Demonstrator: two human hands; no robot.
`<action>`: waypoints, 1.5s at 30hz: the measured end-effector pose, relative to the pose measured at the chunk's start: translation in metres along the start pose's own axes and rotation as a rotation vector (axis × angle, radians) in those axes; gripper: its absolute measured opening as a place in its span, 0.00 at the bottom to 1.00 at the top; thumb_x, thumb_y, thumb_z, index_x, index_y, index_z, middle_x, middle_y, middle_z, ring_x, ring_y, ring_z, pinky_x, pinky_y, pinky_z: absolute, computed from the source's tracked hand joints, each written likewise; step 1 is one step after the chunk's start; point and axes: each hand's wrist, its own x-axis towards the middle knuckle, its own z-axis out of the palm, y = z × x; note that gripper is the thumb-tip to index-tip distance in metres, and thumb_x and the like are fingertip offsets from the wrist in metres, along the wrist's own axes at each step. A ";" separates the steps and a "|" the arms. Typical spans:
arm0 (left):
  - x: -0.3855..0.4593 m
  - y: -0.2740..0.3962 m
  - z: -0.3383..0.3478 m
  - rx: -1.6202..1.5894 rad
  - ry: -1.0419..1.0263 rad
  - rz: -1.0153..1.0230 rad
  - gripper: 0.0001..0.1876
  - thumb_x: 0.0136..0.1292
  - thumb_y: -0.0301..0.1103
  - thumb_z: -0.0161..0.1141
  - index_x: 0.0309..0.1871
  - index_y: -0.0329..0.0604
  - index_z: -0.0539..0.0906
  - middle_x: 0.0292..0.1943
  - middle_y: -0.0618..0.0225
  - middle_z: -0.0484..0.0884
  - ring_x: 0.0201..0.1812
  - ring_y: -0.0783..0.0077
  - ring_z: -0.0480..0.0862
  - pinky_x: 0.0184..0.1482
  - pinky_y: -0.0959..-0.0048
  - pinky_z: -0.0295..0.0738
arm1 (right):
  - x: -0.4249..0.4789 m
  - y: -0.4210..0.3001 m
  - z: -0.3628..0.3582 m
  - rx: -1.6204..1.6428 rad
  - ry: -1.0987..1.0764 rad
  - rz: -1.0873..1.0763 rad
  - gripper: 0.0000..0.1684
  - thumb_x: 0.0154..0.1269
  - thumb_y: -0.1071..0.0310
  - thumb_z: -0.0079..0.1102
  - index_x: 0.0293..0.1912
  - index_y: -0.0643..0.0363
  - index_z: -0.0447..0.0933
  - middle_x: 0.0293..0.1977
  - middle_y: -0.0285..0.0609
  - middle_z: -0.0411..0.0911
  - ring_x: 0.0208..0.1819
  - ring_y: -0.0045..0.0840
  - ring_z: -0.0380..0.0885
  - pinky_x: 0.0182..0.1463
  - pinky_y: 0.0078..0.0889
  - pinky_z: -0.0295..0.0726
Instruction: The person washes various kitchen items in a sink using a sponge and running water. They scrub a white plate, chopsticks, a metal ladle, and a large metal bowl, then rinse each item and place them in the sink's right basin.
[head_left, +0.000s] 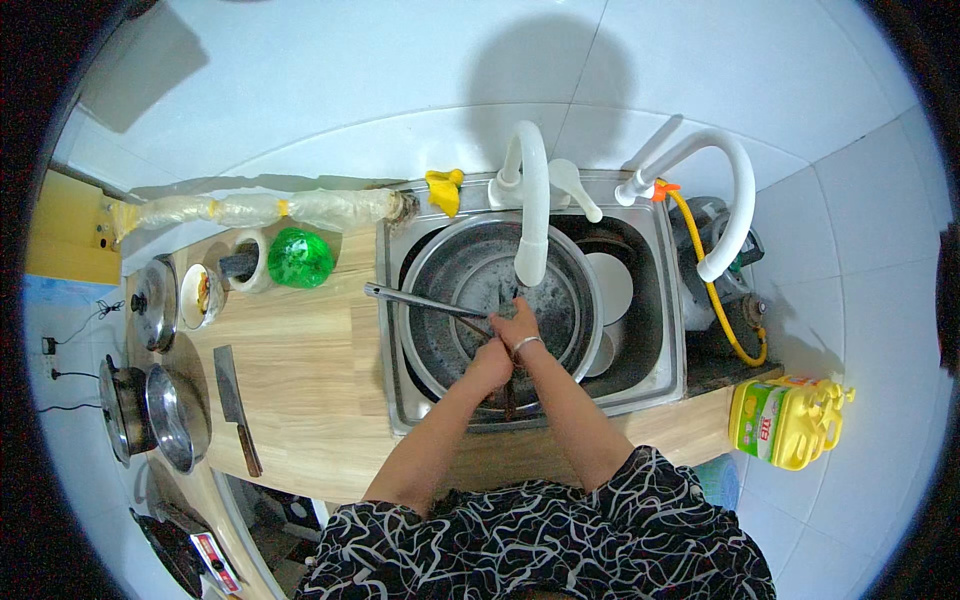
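A wide stainless steel basin sits in the sink, under the white curved faucet. Over the basin my left hand is closed around thin dark sticks that look like chopsticks. My right hand, with a bracelet at the wrist, grips the same bundle just above it. A metal utensil handle crosses the basin's left rim and runs up to my right fingers; whether it is held is unclear. Below my hands a dark brown length shows against the near rim.
White dishes lie in the sink, right of the basin. A yellow cloth is behind it. On the left counter are a cleaver, a green bag, a mortar, a bowl and metal pots. Yellow jugs stand at right.
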 end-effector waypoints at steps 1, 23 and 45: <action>0.003 -0.017 0.005 0.133 0.054 0.171 0.10 0.56 0.29 0.44 0.39 0.31 0.68 0.31 0.48 0.75 0.31 0.51 0.76 0.26 0.59 0.70 | 0.010 0.004 0.005 -0.028 0.070 0.029 0.35 0.45 0.51 0.58 0.46 0.67 0.62 0.43 0.57 0.68 0.43 0.46 0.69 0.46 0.37 0.68; -0.013 0.007 0.020 -0.404 -0.089 0.090 0.15 0.62 0.34 0.35 0.47 0.32 0.58 0.18 0.58 0.70 0.10 0.67 0.68 0.08 0.68 0.60 | -0.006 0.032 -0.009 0.355 -0.141 0.172 0.35 0.43 0.61 0.64 0.51 0.62 0.63 0.34 0.46 0.73 0.37 0.27 0.73 0.34 0.31 0.72; -0.036 0.001 -0.012 -0.195 -0.009 -0.075 0.26 0.57 0.35 0.46 0.55 0.29 0.53 0.36 0.45 0.73 0.38 0.50 0.74 0.39 0.57 0.68 | -0.007 0.006 -0.034 0.732 -0.126 0.448 0.26 0.46 0.50 0.59 0.42 0.55 0.72 0.39 0.44 0.71 0.41 0.33 0.69 0.44 0.38 0.68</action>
